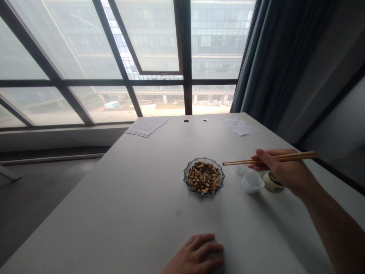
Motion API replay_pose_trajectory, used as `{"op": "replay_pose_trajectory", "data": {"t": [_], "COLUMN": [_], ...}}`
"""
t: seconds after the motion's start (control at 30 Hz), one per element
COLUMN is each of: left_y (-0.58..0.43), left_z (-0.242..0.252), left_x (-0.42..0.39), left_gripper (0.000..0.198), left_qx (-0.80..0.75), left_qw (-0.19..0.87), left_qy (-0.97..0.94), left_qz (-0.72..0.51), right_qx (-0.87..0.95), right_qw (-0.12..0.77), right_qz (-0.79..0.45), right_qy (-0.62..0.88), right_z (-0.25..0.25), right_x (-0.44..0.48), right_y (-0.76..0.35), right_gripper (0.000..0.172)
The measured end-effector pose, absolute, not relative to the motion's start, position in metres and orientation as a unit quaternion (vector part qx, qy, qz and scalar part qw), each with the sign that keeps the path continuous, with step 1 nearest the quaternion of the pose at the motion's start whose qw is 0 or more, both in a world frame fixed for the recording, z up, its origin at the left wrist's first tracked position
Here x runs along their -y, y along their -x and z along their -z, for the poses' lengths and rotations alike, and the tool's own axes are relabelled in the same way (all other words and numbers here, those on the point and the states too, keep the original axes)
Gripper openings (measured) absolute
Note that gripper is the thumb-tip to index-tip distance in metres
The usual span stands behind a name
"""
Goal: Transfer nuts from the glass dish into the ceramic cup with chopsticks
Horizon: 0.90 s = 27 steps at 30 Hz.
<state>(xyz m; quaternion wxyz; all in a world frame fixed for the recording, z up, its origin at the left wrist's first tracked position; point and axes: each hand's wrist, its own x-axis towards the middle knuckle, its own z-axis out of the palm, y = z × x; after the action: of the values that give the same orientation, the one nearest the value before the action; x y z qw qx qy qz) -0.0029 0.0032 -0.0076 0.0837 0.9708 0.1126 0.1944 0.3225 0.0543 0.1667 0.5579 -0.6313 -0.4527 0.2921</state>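
Note:
My right hand (281, 169) grips a pair of wooden chopsticks (251, 161), held level with their tips pointing left, just right of and above a glass dish (204, 177) filled with mixed nuts or beans. Below that hand stand a clear plastic cup (252, 182), a second small clear cup (238, 168) behind it, and a small cream bowl (270, 182) partly hidden by the hand. My left hand (196, 255) lies on the white table (137, 205) at the near edge, fingers curled flat and apart, holding nothing.
At the table's far end lie a stack of papers (146, 126) on the left and a loose sheet (240, 126) on the right, with two cable holes (186, 121) between them. Large windows stand beyond; a dark curtain (273, 57) hangs at right.

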Motion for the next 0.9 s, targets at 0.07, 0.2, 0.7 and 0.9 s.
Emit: {"op": "replay_pose_trajectory", "data": {"t": [0.07,0.2,0.7,0.9], "left_y": [0.003,0.003,0.001,0.002], "left_z": [0.006,0.003,0.002,0.001], "left_x": [-0.003,-0.001,-0.001,0.002], "left_gripper": [0.026,0.027,0.062,0.061], "left_qx": [-0.114,-0.123,-0.149,-0.154], "left_qw": [0.101,0.132,0.179,0.191], "left_qy": [-0.969,-0.967,-0.964,-0.96], "left_qz": [-0.193,-0.182,-0.128,-0.137], "right_qx": [0.406,0.299,0.188,0.225], "right_qw": [0.609,0.713,0.728,0.727], "right_qz": [-0.255,-0.189,-0.202,-0.171], "right_qy": [0.632,0.605,0.628,0.626], "right_z": [-0.162,-0.132,-0.041,-0.047], "right_x": [-0.031,0.015,0.077,0.084], "right_y": [-0.35,-0.409,-0.462,-0.462], "right_gripper": [0.039,0.021,0.024,0.027]}}
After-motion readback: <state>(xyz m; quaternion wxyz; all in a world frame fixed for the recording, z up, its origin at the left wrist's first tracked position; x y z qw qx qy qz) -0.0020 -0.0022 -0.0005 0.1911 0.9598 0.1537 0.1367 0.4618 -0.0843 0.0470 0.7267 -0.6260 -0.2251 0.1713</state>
